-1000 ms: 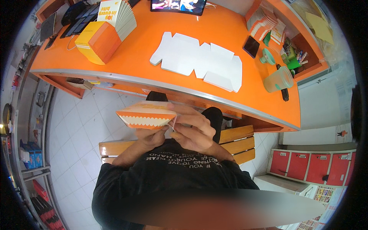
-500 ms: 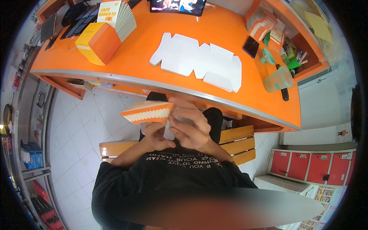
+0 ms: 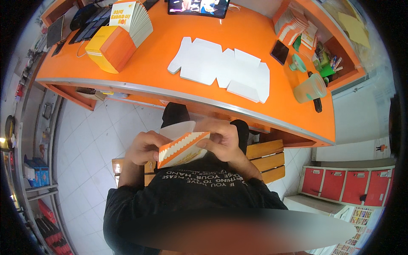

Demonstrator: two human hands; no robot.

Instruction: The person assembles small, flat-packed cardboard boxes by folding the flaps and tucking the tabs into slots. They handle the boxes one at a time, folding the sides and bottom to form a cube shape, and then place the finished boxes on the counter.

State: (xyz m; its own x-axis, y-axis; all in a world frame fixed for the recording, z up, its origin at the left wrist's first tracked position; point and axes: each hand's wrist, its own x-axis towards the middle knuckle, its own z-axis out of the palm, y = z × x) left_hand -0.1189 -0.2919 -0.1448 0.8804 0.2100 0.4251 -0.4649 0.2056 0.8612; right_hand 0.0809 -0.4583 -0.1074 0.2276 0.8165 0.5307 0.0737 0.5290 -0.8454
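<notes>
Below near edge of orange worktop (image 3: 255,36), over lap: orange-and-white carton (image 3: 182,148), part folded, held between both hands. Left hand (image 3: 142,148) fingers clamped on carton's left end; right hand (image 3: 221,142) fingers pinching right end and white flap. Step looks like folding carton into shape. Next move likely needs flap tucked in, steady counter-grip. Flat white blanks (image 3: 221,68) wait on worktop, well apart.

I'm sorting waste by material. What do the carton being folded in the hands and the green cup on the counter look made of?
The orange-and-white carton held by the left hand and right hand looks like thin printed paperboard: flat panels, crisp folds, matte face. The green cup seems translucent plastic, since the counter's orange shows through, though tinted glass is possible.
</notes>
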